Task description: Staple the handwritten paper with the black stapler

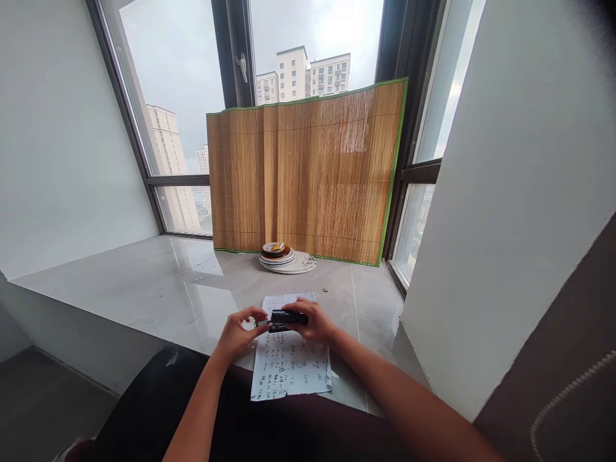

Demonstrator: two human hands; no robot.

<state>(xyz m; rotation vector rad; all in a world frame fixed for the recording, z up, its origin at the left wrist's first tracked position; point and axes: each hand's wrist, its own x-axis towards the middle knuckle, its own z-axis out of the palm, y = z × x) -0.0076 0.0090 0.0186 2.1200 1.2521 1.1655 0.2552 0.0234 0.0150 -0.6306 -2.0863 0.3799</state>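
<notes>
My right hand point(310, 319) is closed around a black stapler point(283, 317) with pale lettering on its side. The stapler is held roughly level above a handwritten sheet of paper point(276, 359). At the stapler's left end, the thumb and fingers of my left hand point(240, 328) pinch a small silvery piece point(261, 323). Whether that piece is part of the stapler or a strip of staples is too small to tell. Beneath my hands, the paper lies on the tiled sill with its near edge over my lap; another sheet shows under its right side.
A stack of plates point(279, 258) stands at the back of the tiled sill point(327, 276). Behind it, a bamboo mat point(308, 179) with green edging leans against the window. A tiny dark scrap point(325, 290) lies right of the paper. White walls flank both sides.
</notes>
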